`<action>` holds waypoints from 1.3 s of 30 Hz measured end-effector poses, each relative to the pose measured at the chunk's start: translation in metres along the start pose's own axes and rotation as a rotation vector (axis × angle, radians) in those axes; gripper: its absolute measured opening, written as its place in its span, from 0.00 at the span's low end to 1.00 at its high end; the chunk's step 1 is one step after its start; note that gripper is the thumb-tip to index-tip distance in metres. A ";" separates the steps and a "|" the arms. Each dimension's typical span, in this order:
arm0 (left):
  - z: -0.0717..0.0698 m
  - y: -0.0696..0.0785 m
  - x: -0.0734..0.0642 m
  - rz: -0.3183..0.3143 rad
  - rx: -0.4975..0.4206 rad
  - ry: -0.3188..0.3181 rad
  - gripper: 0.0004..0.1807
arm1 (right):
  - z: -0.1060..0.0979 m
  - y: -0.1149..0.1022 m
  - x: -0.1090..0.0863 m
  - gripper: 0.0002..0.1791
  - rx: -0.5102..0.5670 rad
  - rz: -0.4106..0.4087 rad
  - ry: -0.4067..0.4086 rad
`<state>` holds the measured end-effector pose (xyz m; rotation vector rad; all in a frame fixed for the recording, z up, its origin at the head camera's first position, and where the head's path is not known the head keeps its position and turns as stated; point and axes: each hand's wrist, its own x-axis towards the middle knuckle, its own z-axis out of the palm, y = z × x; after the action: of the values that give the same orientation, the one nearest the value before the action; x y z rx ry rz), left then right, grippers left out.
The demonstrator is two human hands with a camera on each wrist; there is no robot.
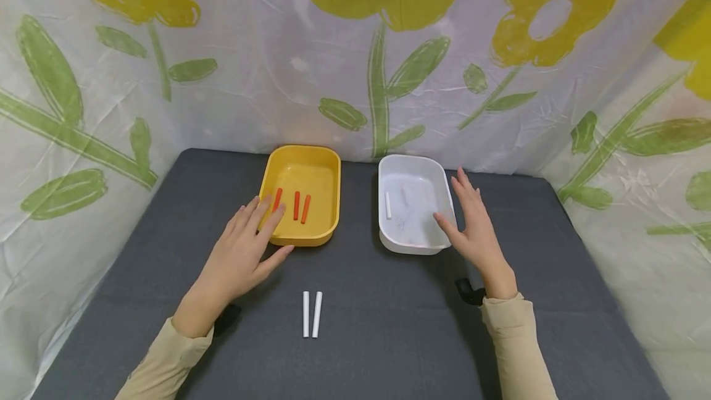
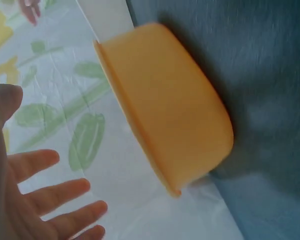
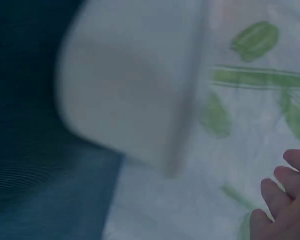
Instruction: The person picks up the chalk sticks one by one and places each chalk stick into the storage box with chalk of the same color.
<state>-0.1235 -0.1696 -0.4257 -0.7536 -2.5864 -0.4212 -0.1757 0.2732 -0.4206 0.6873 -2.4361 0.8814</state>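
Clock read from the dark desk (image 1: 389, 350)'s middle, wearer's edge at 6. Yellow tray (image 1: 311, 171) at 11 o'clock, white tray (image 1: 424, 190) at 1. Left hand (image 1: 239, 252) between 9 and 10, right hand (image 1: 478, 230) at 2; both have fingers spread, nothing held. Wrist views show gaps to the tray walls, but we'd flag clipping: a quick inward swing could skid a tray. Right thumb overlaps the white rim in the head view, so it might catch there. Three orange-red chalk sticks (image 1: 297, 205) lie in yellow, one white chalk stick (image 1: 388, 205) in white; a knock could set those rolling. Two loose white chalk sticks (image 1: 317, 315) at 8, side by side, just apart: we think a dragged sleeve (image 1: 166, 357) could scatter them, or a hard pinch snap one.
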 end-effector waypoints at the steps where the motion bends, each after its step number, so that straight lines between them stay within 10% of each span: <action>1: 0.001 0.002 -0.001 0.023 -0.004 0.015 0.43 | 0.001 0.002 -0.004 0.45 -0.004 0.009 -0.031; 10: 0.010 0.022 -0.020 0.186 -0.193 -0.023 0.48 | 0.006 0.017 -0.027 0.60 0.044 0.159 -0.314; 21: 0.025 0.028 -0.054 0.000 -0.407 -0.268 0.61 | 0.008 0.035 -0.040 0.64 0.129 0.187 -0.348; 32: 0.034 0.029 -0.063 -0.014 -0.407 -0.508 0.69 | 0.012 0.040 -0.043 0.63 0.120 0.173 -0.396; 39: 0.035 0.037 -0.061 0.048 -0.311 -0.538 0.64 | 0.010 0.029 -0.042 0.60 -0.065 0.158 -0.419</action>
<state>-0.0665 -0.1529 -0.4784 -1.1676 -3.0251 -0.6969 -0.1629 0.2984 -0.4638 0.7220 -2.9112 0.7736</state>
